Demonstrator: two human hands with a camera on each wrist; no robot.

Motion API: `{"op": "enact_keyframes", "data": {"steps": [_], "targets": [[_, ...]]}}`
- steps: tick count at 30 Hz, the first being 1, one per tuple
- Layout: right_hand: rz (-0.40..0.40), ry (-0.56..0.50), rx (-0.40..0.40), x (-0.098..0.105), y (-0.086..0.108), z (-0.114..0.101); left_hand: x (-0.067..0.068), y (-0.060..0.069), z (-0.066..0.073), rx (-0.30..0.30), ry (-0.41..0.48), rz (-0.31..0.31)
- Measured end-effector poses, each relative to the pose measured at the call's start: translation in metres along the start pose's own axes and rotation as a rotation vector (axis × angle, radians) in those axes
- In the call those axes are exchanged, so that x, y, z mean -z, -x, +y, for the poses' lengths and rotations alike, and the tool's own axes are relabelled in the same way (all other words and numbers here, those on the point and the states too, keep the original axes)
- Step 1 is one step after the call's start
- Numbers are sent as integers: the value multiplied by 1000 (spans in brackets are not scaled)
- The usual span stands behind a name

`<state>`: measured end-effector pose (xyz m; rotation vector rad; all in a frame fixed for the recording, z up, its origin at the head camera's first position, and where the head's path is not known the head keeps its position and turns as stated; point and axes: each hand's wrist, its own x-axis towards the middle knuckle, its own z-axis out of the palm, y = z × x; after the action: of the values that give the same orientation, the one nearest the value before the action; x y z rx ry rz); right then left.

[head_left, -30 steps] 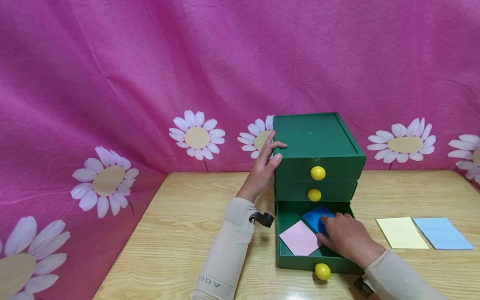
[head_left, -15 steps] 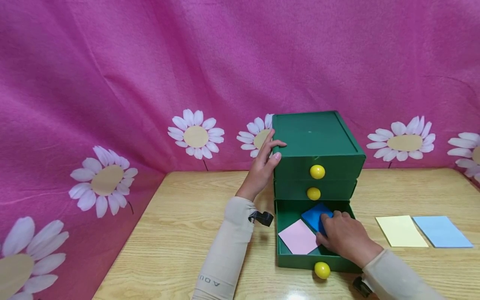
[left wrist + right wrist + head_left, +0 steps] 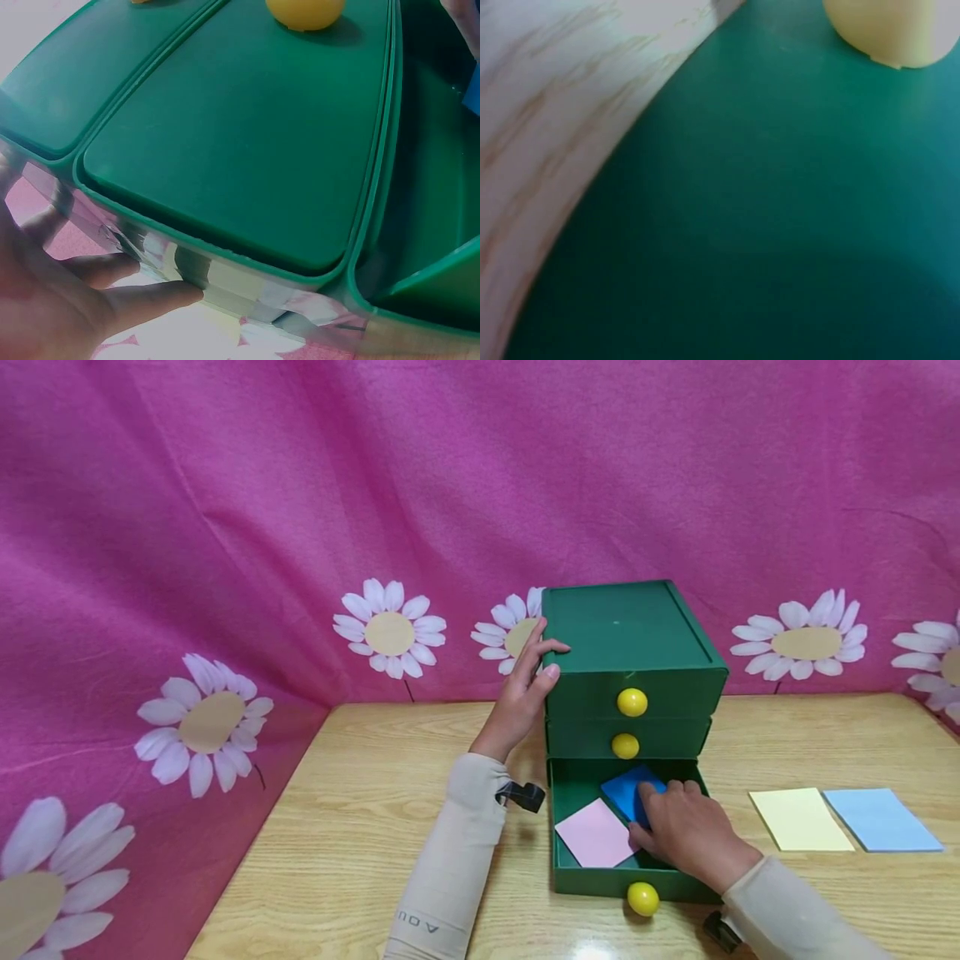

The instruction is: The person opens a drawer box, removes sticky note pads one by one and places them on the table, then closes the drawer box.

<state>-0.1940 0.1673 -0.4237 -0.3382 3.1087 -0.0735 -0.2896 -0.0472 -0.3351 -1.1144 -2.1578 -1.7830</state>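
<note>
Carefully: Paper Handling in the Open Bottom Drawer

From where I stand, the lowest yellow knob projects nearest, on the pulled-out drawer. Behind it the right hand reaches in from the right, back uppermost, fingers bent down at the dark blue pad, which lies in the drawer beside the pink pad. Whether the fingers pinch it, I cannot tell. Set fingertips low; avoid dragging the pink pad. Farther back, the left hand, spread and gripping nothing, rests against the cabinet at its upper left edge; light, even pressure should limit sliding
</note>
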Motion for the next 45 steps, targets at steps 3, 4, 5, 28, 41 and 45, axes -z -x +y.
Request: {"op": "enact_keyframes", "data": {"steps": [3, 4, 5, 28, 41, 45], "targets": [[21, -28, -6, -1, 0, 0, -1, 0, -1, -1, -1, 10], [27, -39, -9, -1, 0, 0, -1, 0, -1, -2, -3, 11], [30, -50, -14, 0, 0, 0, -1, 0, -1, -1, -5, 11], [168, -201, -6, 11, 5, 5, -6, -11, -41, -21, -26, 42], [208, -251, 21, 25, 24, 6, -1, -2, -3, -21, -11, 3], [248, -246, 29, 28, 31, 6, 1, 0, 0, -12, -19, 0]]}}
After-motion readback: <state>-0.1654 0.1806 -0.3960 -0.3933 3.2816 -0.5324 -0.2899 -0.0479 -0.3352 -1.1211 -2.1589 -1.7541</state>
